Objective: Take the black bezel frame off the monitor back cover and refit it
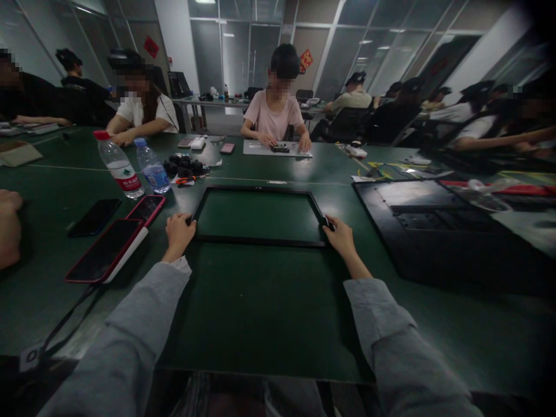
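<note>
A thin black rectangular frame [260, 241] lies in front of me, with the green table top [260, 313] showing through its opening. My left hand [179, 234] grips the frame's left side near the lower corner, its fingers closed on the edge. On the opposite side, my right hand [341, 234] pinches the frame's right edge near the lower corner. The long side farthest from me has a small mark at its middle.
Left of the frame are phones [104, 249], a red-capped bottle [121, 168], a blue-capped bottle [153, 168] and black items [186, 167]. A large black panel [417, 231] lies right. Another person's hand [8, 226] rests far left. People sit across the table.
</note>
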Tool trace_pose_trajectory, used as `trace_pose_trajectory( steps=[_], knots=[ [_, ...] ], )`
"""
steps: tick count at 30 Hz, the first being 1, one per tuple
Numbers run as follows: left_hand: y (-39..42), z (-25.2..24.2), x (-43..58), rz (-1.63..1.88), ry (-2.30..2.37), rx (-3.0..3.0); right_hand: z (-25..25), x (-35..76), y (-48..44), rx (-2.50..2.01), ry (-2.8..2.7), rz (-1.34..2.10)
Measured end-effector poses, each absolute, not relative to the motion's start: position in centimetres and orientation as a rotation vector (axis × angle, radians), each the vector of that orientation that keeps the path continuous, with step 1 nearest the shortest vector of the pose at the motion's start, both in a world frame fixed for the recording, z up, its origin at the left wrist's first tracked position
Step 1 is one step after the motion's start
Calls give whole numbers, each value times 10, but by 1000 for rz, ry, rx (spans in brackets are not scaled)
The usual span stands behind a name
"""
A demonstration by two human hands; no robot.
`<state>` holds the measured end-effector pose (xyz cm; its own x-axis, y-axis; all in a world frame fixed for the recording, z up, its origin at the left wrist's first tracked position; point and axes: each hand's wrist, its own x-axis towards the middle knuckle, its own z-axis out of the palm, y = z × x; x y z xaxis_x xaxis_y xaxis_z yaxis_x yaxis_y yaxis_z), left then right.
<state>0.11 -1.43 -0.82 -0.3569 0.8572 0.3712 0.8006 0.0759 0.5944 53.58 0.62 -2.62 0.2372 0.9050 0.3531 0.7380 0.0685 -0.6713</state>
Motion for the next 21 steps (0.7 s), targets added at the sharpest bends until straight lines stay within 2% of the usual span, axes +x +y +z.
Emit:
trace_pose_trajectory(
  steps=[9,16,21],
  knots=[
    [-19,-1,8,1007,2268,1788,-27,538,0,-1664,-1516,203],
    [-34,20,14,506,1698,2249,-1,585,-30,-1820,-1340,-202],
    [-34,23,14,513,1673,2256,6,657,-82,-1993,-922,-531]
  ],
)
